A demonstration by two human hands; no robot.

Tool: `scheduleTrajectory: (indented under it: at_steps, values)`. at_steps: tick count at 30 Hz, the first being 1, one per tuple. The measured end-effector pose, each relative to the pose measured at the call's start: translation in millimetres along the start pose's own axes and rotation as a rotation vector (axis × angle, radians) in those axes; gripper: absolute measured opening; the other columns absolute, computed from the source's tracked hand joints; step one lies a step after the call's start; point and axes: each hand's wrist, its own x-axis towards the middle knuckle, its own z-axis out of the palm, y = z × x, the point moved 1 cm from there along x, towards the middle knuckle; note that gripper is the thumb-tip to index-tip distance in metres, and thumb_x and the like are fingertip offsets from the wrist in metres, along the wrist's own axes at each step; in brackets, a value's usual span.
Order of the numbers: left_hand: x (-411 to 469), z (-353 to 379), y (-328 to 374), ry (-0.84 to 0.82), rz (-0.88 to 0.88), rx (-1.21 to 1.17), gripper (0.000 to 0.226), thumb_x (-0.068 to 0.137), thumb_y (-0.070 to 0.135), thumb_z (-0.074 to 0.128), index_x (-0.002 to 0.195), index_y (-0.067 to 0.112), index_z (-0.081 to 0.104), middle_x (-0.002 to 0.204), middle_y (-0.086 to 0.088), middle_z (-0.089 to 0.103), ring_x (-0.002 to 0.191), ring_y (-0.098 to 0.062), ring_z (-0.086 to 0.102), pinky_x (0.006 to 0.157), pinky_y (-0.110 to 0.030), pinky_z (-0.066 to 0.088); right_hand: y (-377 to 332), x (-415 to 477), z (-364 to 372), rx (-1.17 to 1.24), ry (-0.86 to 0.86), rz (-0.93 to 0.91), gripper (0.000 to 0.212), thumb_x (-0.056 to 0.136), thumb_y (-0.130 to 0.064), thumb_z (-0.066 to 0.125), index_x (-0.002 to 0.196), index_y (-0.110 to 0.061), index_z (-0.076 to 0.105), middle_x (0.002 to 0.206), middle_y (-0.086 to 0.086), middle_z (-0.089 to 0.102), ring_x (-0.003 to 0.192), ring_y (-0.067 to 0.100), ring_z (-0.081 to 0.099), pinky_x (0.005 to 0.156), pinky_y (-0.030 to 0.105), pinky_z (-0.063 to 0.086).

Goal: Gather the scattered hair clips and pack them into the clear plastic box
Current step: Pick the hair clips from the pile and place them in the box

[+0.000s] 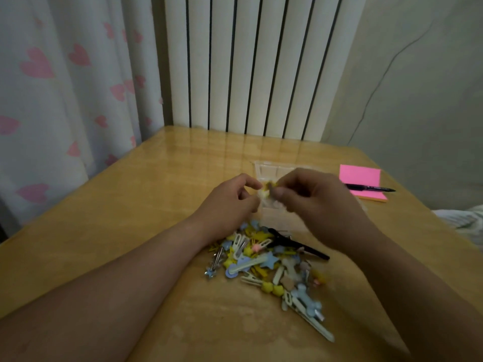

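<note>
1. Forearms enter from the near edge and converge above the table (146, 194).
2. Left hand (230, 197): fingers curled; thumb and forefinger pinch the left side of a small yellow clip (267, 188).
3. Right hand (318, 202): fingers curled, closed on the same clip from its right side. Motion blur hides the exact finger contact.
4. Small yellow clip: held off the table, between the two hands.
5. Clear plastic box (269, 169): lies on the table under and just beyond the hands, partly covered by the right hand. Its contents cannot be determined.
6. Pile of hair clips (271, 265): rests on the table nearer than both hands, between the two wrists. Colours are blue, yellow and white, with several star shapes.
7. Long black clip (295, 244): lies at the far edge of the pile, just below the right hand.
8. Pink sticky-note pad (362, 178): on the table right of the right hand, well apart from the pile. A black pen (371, 188) lies across it.
9. Radiator (248, 61) and heart-print curtain (52, 87): beyond the hands, behind the table.
</note>
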Motion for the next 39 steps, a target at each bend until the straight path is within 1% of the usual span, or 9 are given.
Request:
scheduleTrajectory:
  at_steps: [3,6,10,14,19,24,30,34,39]
  values:
    - [0.9,1.0,-2.2,0.006,0.001,0.030,0.020,0.104,0.029,0.061,0.124,0.031,0.063,0.094,-0.011,0.072,0.084,-0.027,0.069,0.075,-0.049,0.056,23.4,23.5,-26.3,0.052,0.103,0.212,0.015,0.095,-0.039,0.072,0.085,-0.029,0.075,0.075,-0.015,0.073,0.057,-0.003,0.063,0.053,0.022,0.041]
    - [3.1,0.9,-4.0,0.013,0.000,0.042,0.020,0.104,0.030,0.060,0.124,0.031,0.063,0.093,-0.009,0.072,0.082,-0.025,0.068,0.076,-0.048,0.056,43.1,46.0,-38.6,-0.051,0.026,0.369,0.020,0.095,-0.034,0.075,0.080,-0.020,0.077,0.075,-0.001,0.075,0.057,0.007,0.060,0.046,0.023,0.042]
    - [3.9,1.3,-5.8,0.014,-0.009,0.023,0.020,0.103,0.028,0.061,0.122,0.031,0.064,0.090,-0.006,0.073,0.079,-0.021,0.069,0.075,-0.045,0.057,56.9,71.1,-32.3,-0.189,-0.118,0.469,0.019,0.089,-0.027,0.081,0.080,-0.010,0.081,0.078,0.007,0.076,0.069,0.021,0.064,0.053,0.026,0.046]
    - [4.8,1.4,-6.1,0.011,0.000,0.017,0.018,0.103,0.028,0.061,0.121,0.032,0.064,0.091,-0.006,0.073,0.079,-0.020,0.068,0.073,-0.044,0.057,61.4,89.4,-18.9,-0.277,-0.184,0.546,0.018,0.083,-0.020,0.084,0.081,-0.001,0.081,0.083,0.016,0.079,0.065,0.024,0.062,0.056,0.028,0.049]
    - [5.1,1.4,-6.0,0.010,0.007,0.021,0.018,0.103,0.031,0.061,0.121,0.032,0.064,0.092,-0.006,0.073,0.082,-0.021,0.069,0.075,-0.044,0.056,67.3,96.8,-5.5,-0.367,-0.197,0.593,0.022,0.084,-0.024,0.079,0.073,-0.005,0.079,0.051,-0.002,0.070,0.051,0.017,0.061,0.044,0.020,0.042]
    - [4.7,0.6,-7.0,0.006,0.012,0.022,0.019,0.104,0.034,0.061,0.123,0.031,0.064,0.093,-0.008,0.073,0.083,-0.025,0.069,0.075,-0.046,0.057,72.8,91.9,-2.2,-0.330,-0.164,0.575,0.024,0.084,-0.028,0.081,0.079,-0.004,0.081,0.067,0.004,0.076,0.061,0.021,0.066,0.066,0.037,0.061]
    - [4.7,0.4,-5.9,0.013,0.001,0.031,0.018,0.105,0.033,0.061,0.122,0.030,0.064,0.093,-0.007,0.073,0.078,-0.023,0.068,0.068,-0.038,0.055,81.7,77.4,-2.2,-0.304,-0.082,0.521,0.024,0.093,-0.030,0.075,0.089,-0.007,0.080,0.086,0.011,0.077,0.083,0.030,0.072,0.085,0.050,0.063]
    - [4.6,0.5,-4.8,0.015,-0.008,0.030,0.018,0.104,0.032,0.062,0.122,0.028,0.065,0.092,-0.005,0.074,0.079,-0.021,0.069,0.065,-0.033,0.056,77.4,69.0,-6.3,-0.300,0.015,0.452,0.025,0.097,-0.031,0.069,0.090,-0.009,0.079,0.085,0.008,0.076,0.079,0.029,0.071,0.081,0.051,0.063]
    - [3.1,-0.6,-4.0,0.014,0.002,0.025,0.019,0.105,0.030,0.061,0.123,0.027,0.065,0.091,-0.004,0.075,0.082,-0.022,0.070,0.073,-0.039,0.057,55.8,48.0,-17.7,-0.206,0.195,0.252,0.022,0.100,-0.037,0.065,0.089,-0.021,0.077,0.080,-0.010,0.071,0.072,0.010,0.065,0.060,0.026,0.045]
